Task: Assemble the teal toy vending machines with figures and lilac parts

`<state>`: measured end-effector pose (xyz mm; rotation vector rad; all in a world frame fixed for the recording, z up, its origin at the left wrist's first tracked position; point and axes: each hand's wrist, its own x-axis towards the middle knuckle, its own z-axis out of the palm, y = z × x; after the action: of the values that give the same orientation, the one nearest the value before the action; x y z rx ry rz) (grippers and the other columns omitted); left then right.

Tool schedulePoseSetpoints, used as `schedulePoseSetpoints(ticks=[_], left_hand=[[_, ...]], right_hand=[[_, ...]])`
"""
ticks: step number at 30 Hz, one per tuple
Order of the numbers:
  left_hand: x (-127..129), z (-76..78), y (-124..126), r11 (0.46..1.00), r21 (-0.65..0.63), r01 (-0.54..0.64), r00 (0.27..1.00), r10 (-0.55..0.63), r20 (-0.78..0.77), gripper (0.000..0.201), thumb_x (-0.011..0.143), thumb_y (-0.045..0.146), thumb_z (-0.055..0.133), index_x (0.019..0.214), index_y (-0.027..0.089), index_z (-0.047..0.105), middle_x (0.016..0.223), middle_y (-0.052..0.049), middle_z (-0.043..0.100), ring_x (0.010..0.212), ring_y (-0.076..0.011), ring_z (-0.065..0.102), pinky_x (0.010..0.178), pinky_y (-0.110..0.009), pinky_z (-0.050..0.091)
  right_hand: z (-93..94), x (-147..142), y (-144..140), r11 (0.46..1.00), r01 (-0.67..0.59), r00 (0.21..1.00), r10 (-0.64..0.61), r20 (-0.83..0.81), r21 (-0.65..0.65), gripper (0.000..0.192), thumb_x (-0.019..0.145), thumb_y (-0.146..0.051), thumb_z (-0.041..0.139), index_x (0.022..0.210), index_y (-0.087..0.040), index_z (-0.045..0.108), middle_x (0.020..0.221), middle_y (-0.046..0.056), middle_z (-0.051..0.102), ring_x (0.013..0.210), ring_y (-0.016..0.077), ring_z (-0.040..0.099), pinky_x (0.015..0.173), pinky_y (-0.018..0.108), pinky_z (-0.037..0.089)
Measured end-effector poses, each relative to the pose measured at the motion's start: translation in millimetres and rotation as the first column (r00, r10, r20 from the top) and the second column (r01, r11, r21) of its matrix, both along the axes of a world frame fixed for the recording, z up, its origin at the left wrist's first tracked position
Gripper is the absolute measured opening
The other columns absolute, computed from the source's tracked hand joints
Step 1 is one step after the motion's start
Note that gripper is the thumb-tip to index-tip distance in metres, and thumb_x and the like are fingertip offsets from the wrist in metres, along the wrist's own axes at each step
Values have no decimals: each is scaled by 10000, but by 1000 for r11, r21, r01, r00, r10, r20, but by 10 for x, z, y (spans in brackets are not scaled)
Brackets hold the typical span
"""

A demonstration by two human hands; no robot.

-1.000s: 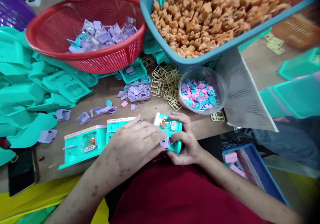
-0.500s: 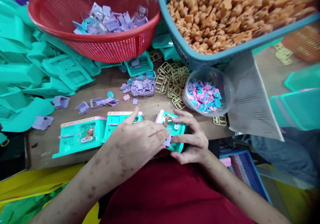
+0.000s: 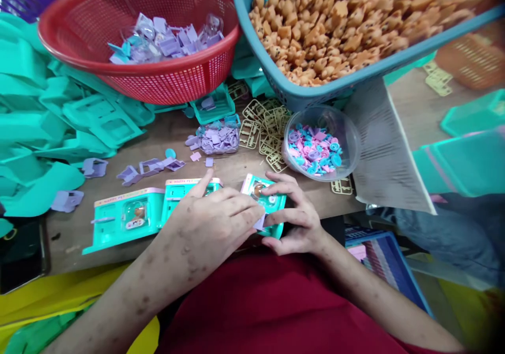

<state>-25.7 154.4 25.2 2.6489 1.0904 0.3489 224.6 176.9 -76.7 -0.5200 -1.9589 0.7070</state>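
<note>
My right hand (image 3: 294, 214) is closed around the right side of a teal plastic toy panel (image 3: 276, 201), near the table's front edge. A clear blister with a small brown figure shows on this panel. My left hand (image 3: 219, 217) reaches across to it, thumb raised and fingers together, its fingertips at a small purple plastic part (image 3: 259, 222) on the panel's lower left. The part's far side is hidden under those fingers. Behind my left hand lies a second teal panel (image 3: 173, 190), partly covered. Farther left, another teal panel (image 3: 114, 225) lies flat with a blister and brown figure.
A red basket (image 3: 158, 72) holds purple parts; a blue-grey basket (image 3: 315, 88) holds brown figures. Below them are a clear tub (image 3: 357, 154) of pink and blue pieces, cream sprues (image 3: 250, 133) and a small box of purple parts (image 3: 219, 139). Teal mouldings (image 3: 35, 117) are heaped left.
The camera view has shifted slightly, so the baskets and table appear moved left. Both hands stay on the same panel, with the purple part still at the left fingertips.
</note>
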Motion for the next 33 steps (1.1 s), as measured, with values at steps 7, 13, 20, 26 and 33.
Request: schedulePoseSetpoints(ticks=[7,13,20,26,33], left_hand=[[-42,-3,13,998,-56,-19,1000,19,-1,196,1138,293,591,1224,235,757,1237,-30,827,1185,-244,769,1358,-565,306],[-114,-62,136,984,-177,23,997,-11,72,189,1095,361,706,1248,263,755,1257,-14,825,1216,-249,757,1221,-505,467],[-158,-142,230,976,-174,130,969,-88,231,193,1098,371,714,1223,231,759,1231,-40,841,1147,-221,781,1082,-388,573],[-178,-128,159,986,-146,82,981,-54,185,262,1096,364,719,1335,257,708,1267,-21,835,1184,-221,784,1225,-448,506],[-114,-103,-130,949,-175,-262,942,291,167,169,1051,401,772,1071,256,688,1132,-66,747,1240,-311,641,1069,-491,539]], right_hand=[[34,-24,16,1000,-4,999,4,35,-1,318,833,-396,944,1049,-286,738,1404,97,691,1456,395,602,1233,712,462],[53,1,8,999,-22,999,23,46,-25,304,850,-398,944,1051,-274,754,1404,104,685,1487,387,576,1246,681,452],[-9,18,-6,999,-21,999,22,36,-32,388,826,-436,970,1132,-321,761,1418,84,685,1517,391,541,1258,712,420],[-19,1,9,1000,-21,1000,21,8,-18,383,829,-439,967,1113,-316,741,1395,87,693,1510,384,556,1239,694,447],[-40,-7,-1,1000,0,1000,0,16,-7,384,838,-484,962,1100,-311,740,1378,91,712,1506,382,558,1220,700,471]])
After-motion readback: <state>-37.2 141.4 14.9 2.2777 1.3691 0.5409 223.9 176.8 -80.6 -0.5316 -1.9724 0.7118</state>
